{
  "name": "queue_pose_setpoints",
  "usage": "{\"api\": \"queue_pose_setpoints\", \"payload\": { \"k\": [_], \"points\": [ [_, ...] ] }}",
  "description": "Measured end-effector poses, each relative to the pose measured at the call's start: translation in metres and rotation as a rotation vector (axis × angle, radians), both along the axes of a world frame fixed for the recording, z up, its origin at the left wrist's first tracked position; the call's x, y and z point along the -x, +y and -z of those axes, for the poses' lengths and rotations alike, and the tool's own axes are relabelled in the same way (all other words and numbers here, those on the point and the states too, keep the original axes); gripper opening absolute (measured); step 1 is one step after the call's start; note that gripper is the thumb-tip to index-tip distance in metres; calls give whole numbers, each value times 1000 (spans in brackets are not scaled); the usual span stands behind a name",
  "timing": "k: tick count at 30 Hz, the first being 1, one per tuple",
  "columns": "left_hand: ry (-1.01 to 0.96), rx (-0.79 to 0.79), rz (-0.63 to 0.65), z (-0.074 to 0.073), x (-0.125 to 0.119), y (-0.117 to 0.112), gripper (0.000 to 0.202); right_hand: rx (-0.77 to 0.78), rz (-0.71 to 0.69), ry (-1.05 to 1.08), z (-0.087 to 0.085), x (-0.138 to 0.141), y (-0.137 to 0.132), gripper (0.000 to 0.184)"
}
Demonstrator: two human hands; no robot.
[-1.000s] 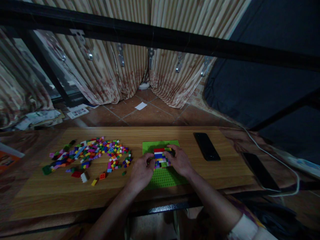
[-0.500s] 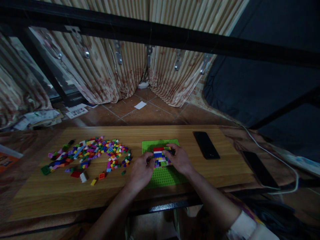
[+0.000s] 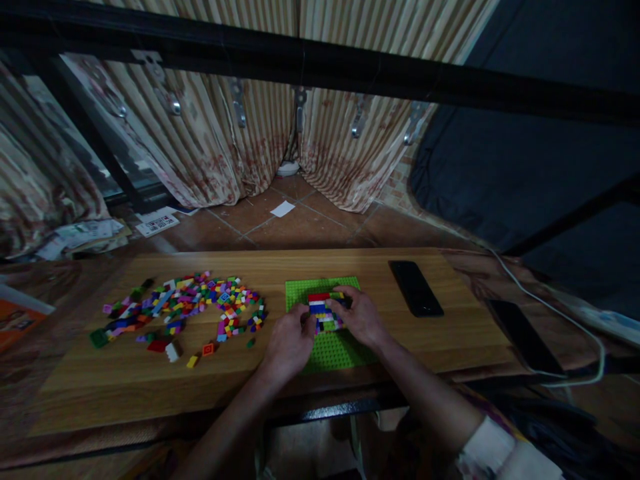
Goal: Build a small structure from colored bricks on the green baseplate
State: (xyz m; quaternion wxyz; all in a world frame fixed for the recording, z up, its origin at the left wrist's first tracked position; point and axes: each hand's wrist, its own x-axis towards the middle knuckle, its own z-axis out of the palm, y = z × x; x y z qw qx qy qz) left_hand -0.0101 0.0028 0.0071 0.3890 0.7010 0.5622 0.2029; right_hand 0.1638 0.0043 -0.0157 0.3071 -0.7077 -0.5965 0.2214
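A small structure of stacked toy bricks (image 3: 320, 308), with red, white, blue and yellow rows, stands on a green studded baseplate (image 3: 337, 353). At its left side, my left hand (image 3: 291, 337) has its thumb and fingers closed against the bricks. My right hand (image 3: 363, 313) grips the right side, thumb across the front and fingers curled behind the top. The right part of the structure is hidden by that hand. Whether a loose brick sits in either hand's fingertips cannot be made out.
Loose coloured bricks (image 3: 190, 303) lie spread over the left of the wooden table (image 3: 150, 393). A black phone (image 3: 416, 289) rests right of the baseplate, and another dark phone (image 3: 523, 337) with a white cable (image 3: 597, 347) lies beyond the table's right end.
My left hand has shifted slightly right and covers a little more of the structure's lower left. My right hand keeps its grip. The whole view has moved slightly.
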Motion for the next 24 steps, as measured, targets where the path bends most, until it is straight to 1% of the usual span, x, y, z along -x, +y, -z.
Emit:
{"api": "queue_pose_setpoints", "payload": {
  "k": [5, 10, 13, 18, 24],
  "points": [
    [-9, -4, 7, 1, 0, 0, 18, -5, 1, 46, 2, -1, 1, 38],
    [-50, 33, -14, 1, 2, 0, 20, 4, -12, 119, 6, -4, 2, 39],
    [-41, 53, -10, 1, 2, 1, 21, 9, -17, 117, 8, -4, 2, 40],
    [-35, 55, -8, 2, 2, 1, 20, -28, 26, 73, 11, 2, 0, 40],
    [9, 47, -16, 4, 0, 0, 19, 1, 47, 150, 12, 4, 1, 44]
  ]
}}
